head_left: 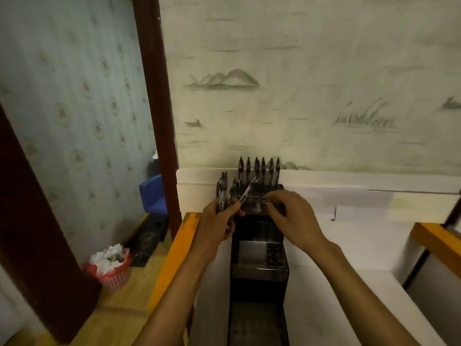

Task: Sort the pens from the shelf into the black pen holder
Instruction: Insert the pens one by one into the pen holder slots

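The black pen holder [259, 203] stands on a white shelf [349, 236] against the wall, and both hands meet over its near top edge. The left hand [217, 221], at the holder's left side, grips a bunch of pens [222, 189] with their ends pointing up; how many it holds is too blurred to count, perhaps three or four. One slanted pen [247, 192] leans from that hand toward the holder's back row. The right hand [294, 216] rests over the holder's front right, fingers curled down onto its top; whether they pinch anything I cannot tell. Six pens [259, 168] stand upright in a row along the holder's back. Left of the holder, down on the floor, sit a pink waste basket [112, 268] full of paper and a blue stool [153, 193]
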Demonstrator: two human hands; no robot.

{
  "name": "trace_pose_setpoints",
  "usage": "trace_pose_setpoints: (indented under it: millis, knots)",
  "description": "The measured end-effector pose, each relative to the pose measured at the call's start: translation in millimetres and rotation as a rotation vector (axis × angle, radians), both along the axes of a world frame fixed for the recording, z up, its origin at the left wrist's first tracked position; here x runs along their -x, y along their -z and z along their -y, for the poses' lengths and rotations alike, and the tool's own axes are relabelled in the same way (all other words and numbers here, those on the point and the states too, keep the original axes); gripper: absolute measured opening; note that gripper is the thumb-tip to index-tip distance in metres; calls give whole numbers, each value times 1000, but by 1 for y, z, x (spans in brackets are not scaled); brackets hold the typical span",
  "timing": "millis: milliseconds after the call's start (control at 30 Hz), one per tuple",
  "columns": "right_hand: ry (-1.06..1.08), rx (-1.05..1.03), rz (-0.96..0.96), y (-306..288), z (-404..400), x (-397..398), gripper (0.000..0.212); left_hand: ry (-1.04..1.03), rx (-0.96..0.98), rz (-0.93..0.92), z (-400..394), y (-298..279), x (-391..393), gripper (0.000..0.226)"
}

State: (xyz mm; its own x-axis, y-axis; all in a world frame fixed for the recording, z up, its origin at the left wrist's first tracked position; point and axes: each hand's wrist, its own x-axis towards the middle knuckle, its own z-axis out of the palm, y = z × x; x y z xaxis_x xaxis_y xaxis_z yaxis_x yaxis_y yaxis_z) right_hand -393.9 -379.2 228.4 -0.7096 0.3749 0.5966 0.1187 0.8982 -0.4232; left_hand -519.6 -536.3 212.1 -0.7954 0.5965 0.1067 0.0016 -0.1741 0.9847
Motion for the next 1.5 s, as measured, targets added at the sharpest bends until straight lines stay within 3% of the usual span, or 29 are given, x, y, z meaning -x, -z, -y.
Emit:
trace_pose_setpoints:
  millis: [133,533,733,933,1133,1500]
  knots:
    - [-15,130,-49,-9,2,9,25,43,-25,-27,-6,1,8,9]
    - [-277,904,-336,-26,12,31,18,138,-15,-112,-19,-5,5,11]
    - [-218,1066,-526,-38,-9,33,20,99,24,-91,-21,-3,14,19]
    - [-19,782,-559,-51,-54,34,12,120,-1,-9,-6,2,30,19]
    - [45,508,-500,-49,-66,41,17,174,-28,-7,0,4,30,13]
    - [84,274,-346,-33,-67,48,18,153,-33,-119,0,-2,29,12]
